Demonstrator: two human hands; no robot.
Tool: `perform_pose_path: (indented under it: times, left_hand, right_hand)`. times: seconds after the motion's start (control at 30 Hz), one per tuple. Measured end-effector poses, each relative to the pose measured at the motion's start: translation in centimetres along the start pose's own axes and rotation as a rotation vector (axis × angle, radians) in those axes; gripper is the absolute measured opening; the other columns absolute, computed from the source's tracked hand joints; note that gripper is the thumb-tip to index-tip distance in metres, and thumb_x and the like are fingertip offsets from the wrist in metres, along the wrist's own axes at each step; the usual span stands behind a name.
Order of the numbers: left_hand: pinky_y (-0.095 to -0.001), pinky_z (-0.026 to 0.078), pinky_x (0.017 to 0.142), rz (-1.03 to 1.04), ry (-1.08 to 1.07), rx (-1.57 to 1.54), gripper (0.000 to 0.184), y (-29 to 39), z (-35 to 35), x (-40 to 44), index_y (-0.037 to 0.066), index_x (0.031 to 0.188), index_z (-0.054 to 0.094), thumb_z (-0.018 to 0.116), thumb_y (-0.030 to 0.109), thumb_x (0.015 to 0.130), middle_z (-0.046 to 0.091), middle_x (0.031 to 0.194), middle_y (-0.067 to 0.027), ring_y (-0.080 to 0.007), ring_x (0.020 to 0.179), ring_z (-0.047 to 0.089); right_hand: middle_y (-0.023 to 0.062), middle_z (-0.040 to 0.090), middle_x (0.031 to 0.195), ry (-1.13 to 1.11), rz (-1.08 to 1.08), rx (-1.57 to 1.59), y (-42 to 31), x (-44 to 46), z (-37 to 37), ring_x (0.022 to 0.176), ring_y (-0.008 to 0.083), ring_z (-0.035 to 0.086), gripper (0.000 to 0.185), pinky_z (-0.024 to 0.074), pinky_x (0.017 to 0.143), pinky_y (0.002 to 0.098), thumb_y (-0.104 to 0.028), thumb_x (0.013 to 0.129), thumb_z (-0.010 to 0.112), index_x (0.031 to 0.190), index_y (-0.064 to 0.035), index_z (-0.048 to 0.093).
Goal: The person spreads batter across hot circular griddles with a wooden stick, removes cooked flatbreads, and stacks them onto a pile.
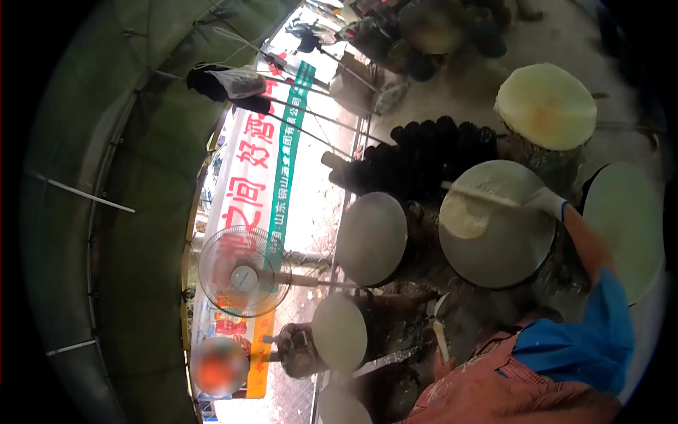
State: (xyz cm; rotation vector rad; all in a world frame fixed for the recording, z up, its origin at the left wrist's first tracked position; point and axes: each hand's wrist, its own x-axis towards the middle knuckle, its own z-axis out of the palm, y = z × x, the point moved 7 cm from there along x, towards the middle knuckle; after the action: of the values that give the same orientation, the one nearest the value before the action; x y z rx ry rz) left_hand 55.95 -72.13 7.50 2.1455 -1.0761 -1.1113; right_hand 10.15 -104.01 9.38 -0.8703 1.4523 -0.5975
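My right hand [545, 203], in a white glove, grips a long pale wooden spreader [484, 195] that lies across a large round griddle [501, 247]. Below the spreader, a cream-coloured patch of batter [466, 218] covers the griddle's left part. A blue sleeve [579, 346] covers my right upper arm. Lower down, my left hand [443, 368] is closed round a tool with a pale handle [441, 340]. Its whitish curved head points toward the griddle's lower edge; its exact kind is unclear. A reddish apron [508, 396] fills the bottom right.
Other round plates or griddles stand at left [371, 237] and lower left [339, 332]. A pale round sheet [547, 106] rests on a stand at the upper right. Dark cylinders [438, 148] are piled behind. A fan [244, 277] stands before a banner [244, 184].
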Motion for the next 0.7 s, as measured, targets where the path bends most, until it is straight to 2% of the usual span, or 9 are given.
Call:
perform_pose_path:
  times: [0.07, 0.1, 0.17, 0.27, 0.4, 0.5, 0.6, 0.67, 0.7]
  left_hand:
    - [-0.0374, 0.042, 0.066, -0.048, 0.004, -0.022, 0.062, -0.4, -0.3, -0.5, 0.011, 0.143, 0.030, 0.054, 0.015, 0.086, 0.053, 0.106, -0.0166, -0.0243, 0.080, 0.050]
    - [-0.0377, 0.042, 0.065, -0.074, 0.002, -0.045, 0.062, -0.6, -0.4, -0.7, 0.011, 0.143, 0.030, 0.054, 0.015, 0.087, 0.054, 0.104, -0.0161, -0.0235, 0.079, 0.050]
    - [-0.0381, 0.041, 0.064, -0.134, -0.010, -0.107, 0.061, -1.0, -0.2, -1.5, 0.011, 0.144, 0.030, 0.054, 0.016, 0.087, 0.054, 0.102, -0.0150, -0.0221, 0.076, 0.049]
    - [-0.0387, 0.040, 0.062, -0.257, -0.029, -0.205, 0.061, -1.3, -0.1, -2.8, 0.012, 0.144, 0.030, 0.053, 0.016, 0.088, 0.055, 0.098, -0.0133, -0.0200, 0.071, 0.047]
    - [-0.0380, 0.038, 0.059, -0.173, 0.062, -0.108, 0.061, -2.0, -0.2, -3.5, 0.013, 0.145, 0.029, 0.053, 0.017, 0.089, 0.055, 0.088, -0.0104, -0.0178, 0.065, 0.045]
    - [-0.0369, 0.037, 0.056, -0.141, 0.116, 0.078, 0.062, -2.8, -1.2, -3.4, 0.013, 0.145, 0.028, 0.053, 0.017, 0.088, 0.054, 0.083, -0.0090, -0.0176, 0.063, 0.044]
    - [-0.0378, 0.036, 0.054, -0.176, 0.120, 0.021, 0.063, -3.5, -0.8, -4.2, 0.013, 0.145, 0.028, 0.055, 0.016, 0.089, 0.053, 0.081, -0.0085, -0.0176, 0.060, 0.044]
    - [-0.0386, 0.036, 0.053, -0.178, 0.133, -0.070, 0.064, -3.1, -0.7, -4.5, 0.014, 0.145, 0.028, 0.056, 0.015, 0.089, 0.053, 0.080, -0.0084, -0.0171, 0.060, 0.043]
    - [-0.0387, 0.036, 0.053, -0.174, 0.140, -0.099, 0.064, -2.8, -0.9, -4.8, 0.014, 0.145, 0.027, 0.057, 0.013, 0.089, 0.053, 0.079, -0.0084, -0.0167, 0.060, 0.043]
  right_hand:
    - [0.0063, 0.057, 0.058, -0.174, 0.045, -0.074, 0.9, 0.1, 2.8, 0.046, 0.0157, 0.053, 0.014, 0.0430, 0.044, 0.0317, -0.018, 0.077, 0.069, 0.079, -0.0044, 0.069]
    - [0.0071, 0.061, 0.067, -0.281, -0.225, -0.213, 4.6, 3.4, 2.6, 0.058, 0.0171, 0.056, 0.016, 0.0455, 0.053, 0.0325, -0.020, 0.075, 0.072, 0.082, -0.0047, 0.070]
    - [0.0094, 0.068, 0.091, -0.262, 0.017, -0.147, 7.2, 1.7, 1.1, 0.085, 0.0202, 0.062, 0.022, 0.0474, 0.073, 0.0329, -0.018, 0.071, 0.076, 0.086, -0.0028, 0.071]
    - [0.0118, 0.068, 0.082, -0.298, -0.244, -0.146, 2.9, 3.6, -1.2, 0.074, 0.0185, 0.060, 0.017, 0.0483, 0.066, 0.0366, -0.015, 0.071, 0.077, 0.083, -0.0027, 0.073]
    - [0.0040, 0.048, 0.053, -0.169, -0.069, -0.135, -2.4, 5.4, 1.7, 0.039, 0.0174, 0.044, 0.019, 0.0360, 0.036, 0.0364, -0.015, 0.075, 0.073, 0.086, -0.0010, 0.069]
    - [0.0087, 0.060, 0.067, -0.445, -0.091, -0.230, 7.0, 8.1, 1.3, 0.065, 0.0216, 0.059, 0.017, 0.0476, 0.057, 0.0340, -0.013, 0.074, 0.073, 0.087, -0.0024, 0.070]
    - [0.0100, 0.067, 0.083, -0.308, 0.019, -0.545, 6.4, 2.7, -1.7, 0.090, 0.0225, 0.062, 0.016, 0.0485, 0.076, 0.0313, -0.013, 0.072, 0.074, 0.083, -0.0009, 0.070]
    - [0.0071, 0.067, 0.082, -0.473, -0.310, -0.284, 5.4, 5.7, -1.6, 0.077, 0.0176, 0.061, 0.018, 0.0492, 0.068, 0.0307, -0.016, 0.075, 0.070, 0.087, -0.0026, 0.072]
    - [0.0063, 0.066, 0.079, -0.366, -0.405, -0.165, 3.6, 7.4, -0.7, 0.069, 0.0154, 0.058, 0.019, 0.0476, 0.062, 0.0295, -0.017, 0.076, 0.069, 0.088, -0.0024, 0.071]
